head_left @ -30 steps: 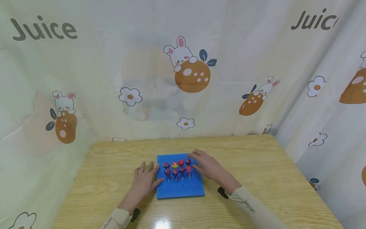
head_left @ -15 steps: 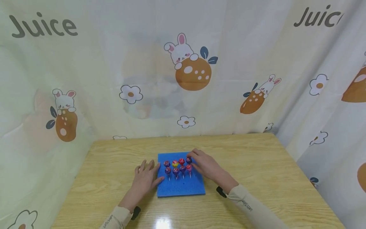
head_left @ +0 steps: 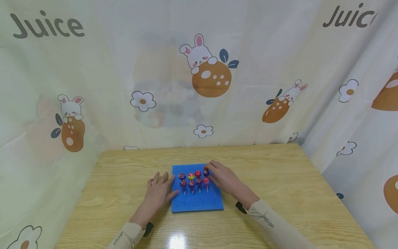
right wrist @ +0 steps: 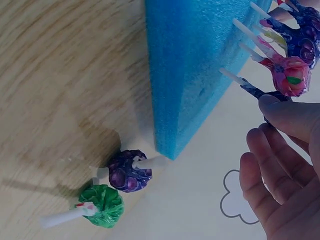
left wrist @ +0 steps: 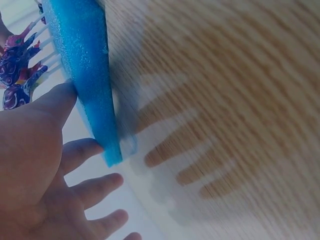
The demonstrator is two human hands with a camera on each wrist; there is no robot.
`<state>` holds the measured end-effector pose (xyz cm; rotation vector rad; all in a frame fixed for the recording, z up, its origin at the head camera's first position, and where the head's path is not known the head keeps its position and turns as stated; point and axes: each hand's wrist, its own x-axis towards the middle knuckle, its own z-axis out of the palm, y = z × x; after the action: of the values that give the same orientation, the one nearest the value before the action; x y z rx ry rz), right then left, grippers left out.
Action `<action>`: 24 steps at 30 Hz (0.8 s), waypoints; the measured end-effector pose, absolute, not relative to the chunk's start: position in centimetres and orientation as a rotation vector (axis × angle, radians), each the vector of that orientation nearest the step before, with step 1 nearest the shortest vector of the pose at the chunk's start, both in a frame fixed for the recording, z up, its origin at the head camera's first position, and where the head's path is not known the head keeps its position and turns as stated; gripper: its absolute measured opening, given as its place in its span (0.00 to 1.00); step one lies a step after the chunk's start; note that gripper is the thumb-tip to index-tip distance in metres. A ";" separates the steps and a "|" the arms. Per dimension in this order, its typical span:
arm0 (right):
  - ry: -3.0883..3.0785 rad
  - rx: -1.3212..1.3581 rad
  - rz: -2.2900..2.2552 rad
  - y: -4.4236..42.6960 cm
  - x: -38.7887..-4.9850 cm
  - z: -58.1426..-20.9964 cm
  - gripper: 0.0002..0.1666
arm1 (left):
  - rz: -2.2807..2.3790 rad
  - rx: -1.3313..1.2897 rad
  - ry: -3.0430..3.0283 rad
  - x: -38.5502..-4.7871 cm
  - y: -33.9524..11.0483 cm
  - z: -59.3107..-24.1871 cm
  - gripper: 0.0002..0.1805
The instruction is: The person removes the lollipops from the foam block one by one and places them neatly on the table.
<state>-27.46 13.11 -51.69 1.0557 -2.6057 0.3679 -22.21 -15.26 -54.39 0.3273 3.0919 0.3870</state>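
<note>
A blue foam board [head_left: 197, 203] lies on the table with several wrapped lollipops [head_left: 191, 185] standing in it in two rows. My right hand [head_left: 226, 179] reaches over its right side and pinches the dark purple lollipop [head_left: 206, 172] at the back right; in the right wrist view thumb and fingertips close on its wrapper [right wrist: 255, 91], and the white stick runs down to the foam. Beside it stands a pink lollipop [right wrist: 291, 76]. My left hand [head_left: 158, 192] spreads along the board's left edge, its thumb and index finger touching the foam [left wrist: 82, 55].
In the right wrist view a purple lollipop [right wrist: 131, 172] and a green lollipop [right wrist: 102, 206] lie on the wooden table [right wrist: 65, 75] right of the board; the right hand hides them from the head view. A printed curtain [head_left: 168, 69] hangs behind the table.
My right thumb and fingers, earlier apart around the back right lollipop, have come together on it. The left hand has stayed by the board's edge. The head view has tilted slightly.
</note>
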 end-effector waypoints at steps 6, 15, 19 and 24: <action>-2.631 1.041 0.392 13.2 -27.5 -50.9 0.18 | 0.367 0.333 3.100 -22.3 -15.2 -54.4 0.36; -2.618 1.047 0.384 13.8 -28.1 -50.1 0.17 | 0.418 0.344 3.110 -22.0 -15.1 -54.1 0.35; -2.661 1.062 0.427 14.3 -28.3 -49.8 0.18 | 0.415 0.352 3.115 -21.9 -15.1 -54.2 0.35; -2.781 1.104 0.555 14.8 -28.4 -49.1 0.16 | 0.395 0.347 3.117 -22.0 -15.1 -54.2 0.35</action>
<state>-28.42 14.81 -49.07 1.1039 -2.7807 0.5550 -21.99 -15.15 -54.22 0.3466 3.1169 0.3954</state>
